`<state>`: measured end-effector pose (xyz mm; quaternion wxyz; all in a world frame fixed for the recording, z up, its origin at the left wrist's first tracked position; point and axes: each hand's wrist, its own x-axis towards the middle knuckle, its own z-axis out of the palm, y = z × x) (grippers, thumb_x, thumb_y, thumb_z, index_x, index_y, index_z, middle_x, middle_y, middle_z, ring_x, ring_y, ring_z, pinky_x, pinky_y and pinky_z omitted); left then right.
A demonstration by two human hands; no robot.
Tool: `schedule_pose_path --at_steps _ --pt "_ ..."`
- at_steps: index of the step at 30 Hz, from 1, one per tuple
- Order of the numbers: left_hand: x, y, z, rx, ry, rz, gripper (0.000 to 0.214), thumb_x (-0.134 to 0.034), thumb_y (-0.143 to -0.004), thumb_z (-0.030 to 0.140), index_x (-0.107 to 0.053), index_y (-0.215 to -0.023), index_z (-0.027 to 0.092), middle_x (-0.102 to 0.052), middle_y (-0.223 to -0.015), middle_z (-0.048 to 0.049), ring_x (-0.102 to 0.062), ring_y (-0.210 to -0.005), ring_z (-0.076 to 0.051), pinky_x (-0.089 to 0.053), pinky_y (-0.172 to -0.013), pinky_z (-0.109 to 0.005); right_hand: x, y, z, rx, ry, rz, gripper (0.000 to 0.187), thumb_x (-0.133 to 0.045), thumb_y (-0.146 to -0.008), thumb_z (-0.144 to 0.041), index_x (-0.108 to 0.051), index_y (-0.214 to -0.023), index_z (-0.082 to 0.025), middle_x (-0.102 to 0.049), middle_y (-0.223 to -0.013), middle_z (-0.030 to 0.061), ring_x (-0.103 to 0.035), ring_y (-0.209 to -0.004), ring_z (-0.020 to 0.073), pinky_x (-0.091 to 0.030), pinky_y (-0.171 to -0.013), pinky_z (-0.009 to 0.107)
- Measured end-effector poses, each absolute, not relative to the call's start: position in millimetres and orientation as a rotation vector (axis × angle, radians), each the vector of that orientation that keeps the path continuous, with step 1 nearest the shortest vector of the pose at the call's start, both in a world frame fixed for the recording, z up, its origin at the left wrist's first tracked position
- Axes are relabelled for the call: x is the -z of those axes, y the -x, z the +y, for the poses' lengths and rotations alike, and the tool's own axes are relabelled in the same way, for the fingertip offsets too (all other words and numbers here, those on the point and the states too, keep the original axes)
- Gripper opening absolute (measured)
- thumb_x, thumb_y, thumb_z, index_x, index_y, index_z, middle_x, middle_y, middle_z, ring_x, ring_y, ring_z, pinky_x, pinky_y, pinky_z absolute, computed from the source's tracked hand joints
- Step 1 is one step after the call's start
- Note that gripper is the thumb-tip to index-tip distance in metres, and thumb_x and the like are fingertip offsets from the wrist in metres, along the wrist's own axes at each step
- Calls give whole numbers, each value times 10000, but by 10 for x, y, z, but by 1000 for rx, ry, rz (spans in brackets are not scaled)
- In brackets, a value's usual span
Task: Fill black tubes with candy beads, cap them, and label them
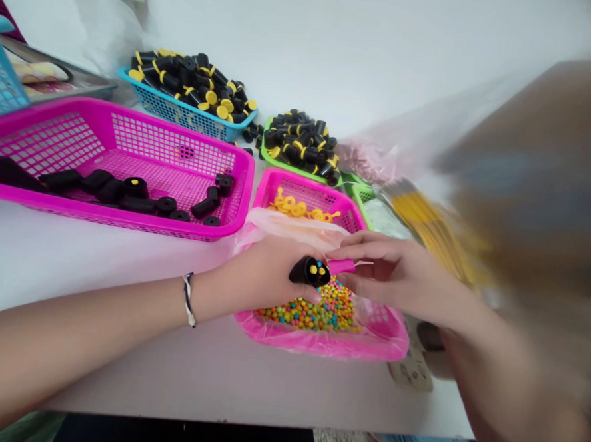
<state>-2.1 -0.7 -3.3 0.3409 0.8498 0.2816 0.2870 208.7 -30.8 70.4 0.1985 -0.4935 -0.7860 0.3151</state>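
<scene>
My left hand (267,272), with a braided bracelet at its wrist, is closed around a small black cylinder (302,271). Two yellow spots show in the cylinder's open end, which faces right. Between the fingertips of my right hand (395,267) is a short pink plastic piece (343,266), close beside that end; its far tip is hidden. Both hands are above a pink basket (318,342) lined with clear plastic, holding many small multicoloured beads (314,312).
A large pink basket (175,225) at left holds several black cylinders (110,190). Behind stand a blue basket (182,112) and a green basket (279,159) heaped with black-and-yellow pieces. Yellow ring pieces (294,206) lie in another pink basket. A blurred brown shape (543,183) is at right.
</scene>
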Motion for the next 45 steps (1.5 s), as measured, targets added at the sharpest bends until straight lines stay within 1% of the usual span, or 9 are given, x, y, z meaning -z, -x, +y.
schedule_pose_path --at_steps 6,9,14,20,25,30,34,39,45 --pt "21 26 -8 -858 -2170 688 317 -803 -747 282 -704 -1045 238 -761 -1031 21 -693 -982 -209 -512 -846 -308 -767 -2188 -345 -657 1573 -2383 208 -697 -793 -304 -766 -987 -275 -735 -884 36 -654 -704 167 -515 -601 274" --pt "9 22 -1 -922 -2145 663 310 -800 -754 273 -704 -1044 222 -752 -1080 8 -678 -1038 -204 -503 -915 -301 -576 -2252 -349 -528 1741 -2537 190 -644 -764 -150 -775 -854 -254 -730 -716 26 -613 -580 167 -449 -559 284" --pt "-2 10 13 -907 -2093 701 378 -861 -667 256 -711 -1013 228 -749 -1111 9 -638 -1153 -249 -487 -977 -337 -189 -2156 -335 -590 1718 -2597 225 -591 -697 -27 -727 -718 -205 -719 -710 51 -617 -613 182 -410 -586 282" --pt "-53 27 35 -941 -2009 727 350 -830 -706 382 -715 -1001 232 -752 -1058 25 -669 -1052 -229 -497 -917 -321 -15 -1996 -317 -656 1666 -2517 237 -501 -676 1 -648 -690 -184 -689 -728 32 -604 -653 165 -345 -548 253" --pt "-72 41 41 -930 -1908 805 402 -795 -723 454 -708 -1038 221 -745 -1062 -1 -668 -1027 -230 -503 -888 -332 52 -1989 -296 -808 1658 -2361 255 -519 -675 -26 -660 -817 -185 -689 -772 14 -619 -701 177 -426 -619 269" --pt "-61 43 43 -957 -1951 851 352 -734 -792 405 -684 -1090 224 -738 -1093 -3 -670 -1032 -217 -504 -908 -325 -17 -2004 -322 -1037 1616 -2184 164 -665 -750 -245 -682 -902 -187 -713 -900 35 -656 -820 189 -504 -743 308" --pt "-47 37 46 -983 -2007 816 313 -678 -841 351 -667 -1136 248 -727 -1159 3 -658 -1093 -211 -494 -964 -332 -168 -2051 -381 -1079 1629 -2058 196 -676 -767 -344 -681 -888 -189 -707 -950 50 -644 -832 185 -509 -725 316" --pt "-44 31 15 -987 -2046 835 298 -674 -848 399 -684 -1100 241 -721 -1188 -12 -648 -1130 -227 -497 -987 -357 -467 -2081 -450 -1232 1591 -1858 180 -706 -753 -316 -672 -888 -201 -702 -889 40 -622 -670 144 -476 -547 259" --pt "-61 36 -1 -996 -2121 629 286 -629 -902 294 -660 -1186 286 -702 -1238 34 -646 -1139 -172 -478 -1005 -299 -776 -1963 -411 -986 1470 -1920 147 -728 -748 -295 -700 -856 -199 -719 -836 43 -657 -748 162 -531 -637 270"
